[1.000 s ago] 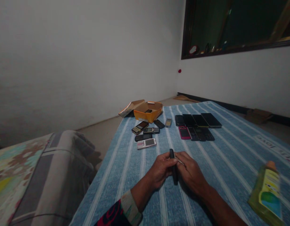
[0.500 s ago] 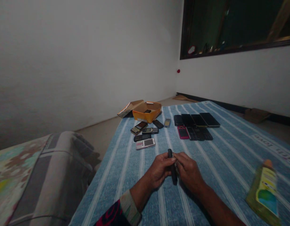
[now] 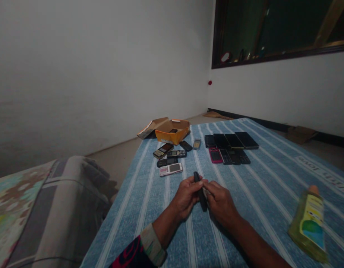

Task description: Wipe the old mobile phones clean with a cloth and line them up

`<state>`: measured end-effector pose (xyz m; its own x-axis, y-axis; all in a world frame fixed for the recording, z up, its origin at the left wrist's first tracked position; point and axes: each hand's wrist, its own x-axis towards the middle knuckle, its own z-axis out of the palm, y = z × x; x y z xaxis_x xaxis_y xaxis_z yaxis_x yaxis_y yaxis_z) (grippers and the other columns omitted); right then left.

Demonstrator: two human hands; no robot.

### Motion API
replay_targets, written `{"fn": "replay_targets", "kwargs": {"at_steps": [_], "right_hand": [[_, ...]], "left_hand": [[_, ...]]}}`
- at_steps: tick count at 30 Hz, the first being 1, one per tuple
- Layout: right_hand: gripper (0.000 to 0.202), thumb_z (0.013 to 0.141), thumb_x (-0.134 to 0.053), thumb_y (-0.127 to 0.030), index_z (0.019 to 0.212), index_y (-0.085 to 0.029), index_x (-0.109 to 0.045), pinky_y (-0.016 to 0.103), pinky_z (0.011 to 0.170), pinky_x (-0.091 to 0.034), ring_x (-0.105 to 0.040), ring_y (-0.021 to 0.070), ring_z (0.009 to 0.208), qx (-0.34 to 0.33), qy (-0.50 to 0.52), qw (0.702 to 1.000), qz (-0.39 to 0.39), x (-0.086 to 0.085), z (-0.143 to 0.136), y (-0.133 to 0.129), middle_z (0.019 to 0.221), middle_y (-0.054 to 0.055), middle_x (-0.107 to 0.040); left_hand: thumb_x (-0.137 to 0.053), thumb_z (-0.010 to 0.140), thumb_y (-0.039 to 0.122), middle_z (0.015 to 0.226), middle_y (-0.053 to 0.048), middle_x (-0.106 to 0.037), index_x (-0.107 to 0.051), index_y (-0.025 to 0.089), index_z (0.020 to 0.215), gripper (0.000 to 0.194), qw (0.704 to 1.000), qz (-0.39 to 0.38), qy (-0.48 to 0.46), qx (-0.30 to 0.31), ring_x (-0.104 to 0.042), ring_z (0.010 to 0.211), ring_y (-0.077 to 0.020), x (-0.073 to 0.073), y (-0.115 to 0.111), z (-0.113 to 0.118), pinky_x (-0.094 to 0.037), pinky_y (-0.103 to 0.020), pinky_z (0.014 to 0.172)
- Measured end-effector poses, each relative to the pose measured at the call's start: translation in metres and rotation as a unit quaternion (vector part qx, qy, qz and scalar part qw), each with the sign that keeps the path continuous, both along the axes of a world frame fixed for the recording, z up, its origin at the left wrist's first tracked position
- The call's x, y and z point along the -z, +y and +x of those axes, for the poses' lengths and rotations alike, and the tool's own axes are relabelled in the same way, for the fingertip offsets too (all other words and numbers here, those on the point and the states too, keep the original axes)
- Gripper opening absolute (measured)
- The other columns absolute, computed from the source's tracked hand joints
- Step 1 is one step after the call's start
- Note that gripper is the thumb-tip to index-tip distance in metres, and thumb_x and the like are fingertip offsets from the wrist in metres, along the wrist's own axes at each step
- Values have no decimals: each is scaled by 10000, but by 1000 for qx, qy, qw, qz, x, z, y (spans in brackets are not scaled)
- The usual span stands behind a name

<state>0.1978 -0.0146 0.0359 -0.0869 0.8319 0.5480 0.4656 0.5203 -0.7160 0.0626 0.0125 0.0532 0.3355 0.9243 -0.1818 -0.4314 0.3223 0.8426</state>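
Note:
My left hand (image 3: pixel 185 201) grips a black mobile phone (image 3: pixel 202 203), which stands edge-on to me and leans a little. Pinched against the phone's right side are the fingers of my right hand (image 3: pixel 221 201); whatever lies under their tips is hidden. Just beyond my hands, to the left, lies a silver-and-pink phone (image 3: pixel 171 169). Behind it are a dark keypad phone (image 3: pixel 167 162), a grey-and-black one (image 3: pixel 176 153) and a brownish one (image 3: pixel 163 150).
An open orange box (image 3: pixel 172 137) stands at the far end with a phone inside. Several dark phones (image 3: pixel 234 140) lie in rows at right, beside a pink phone (image 3: pixel 215 155). A yellow-green bottle (image 3: pixel 310 225) rests on the blue striped cloth (image 3: pixel 261 216).
The phone has tilted, its top leaning further left. Both hands keep hold of it in nearly the same place. The whole view has shifted slightly.

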Motion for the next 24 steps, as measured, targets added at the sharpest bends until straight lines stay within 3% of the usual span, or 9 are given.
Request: {"fn": "replay_targets", "kwargs": {"at_steps": [7, 15, 20, 22, 24], "right_hand": [[325, 856, -437, -116, 999, -196, -717, 253, 673, -490, -623, 157, 717, 25, 33, 999, -26, -2, 6, 3, 779, 34, -624], [360, 788, -431, -24, 950, -188, -707, 260, 715, -497, -617, 164, 756, -33, -25, 999, -12, -2, 1, 0, 809, 44, -641], [382, 787, -442, -32, 1002, -201, -708, 277, 776, -491, -631, 171, 830, -15, -8, 1000, -24, -2, 5, 6, 891, 49, -661], [379, 796, -457, -55, 1045, -193, -708, 274, 734, -488, -625, 173, 781, 24, -6, 999, -36, -5, 9, 8, 832, 42, -650], [355, 798, -469, -54, 1017, -190, -714, 262, 716, -478, -617, 165, 747, 22, -26, 998, -46, -10, 12, 9, 800, 33, -644]], "left_hand": [[-817, 659, 278, 741, -24, -643, -677, 127, 908, 323, 998, 10, 5, 66, -606, 660, -124, -1, -9, 7, -462, -213, 611], [-852, 615, 280, 854, -51, -700, -645, 147, 886, 367, 999, -9, 16, -46, -666, 795, -173, -11, 3, 0, -503, -243, 678], [-836, 645, 258, 804, -36, -700, -652, 132, 894, 335, 1000, 1, 12, -8, -663, 716, -146, -10, 0, 5, -517, -227, 649], [-827, 660, 244, 759, -21, -693, -658, 126, 918, 331, 1000, 8, 13, 16, -653, 667, -127, -8, -1, 8, -514, -208, 626], [-826, 659, 228, 745, -16, -699, -659, 129, 938, 339, 1000, 7, 17, 17, -661, 658, -129, -8, 0, 9, -522, -203, 624]]}}
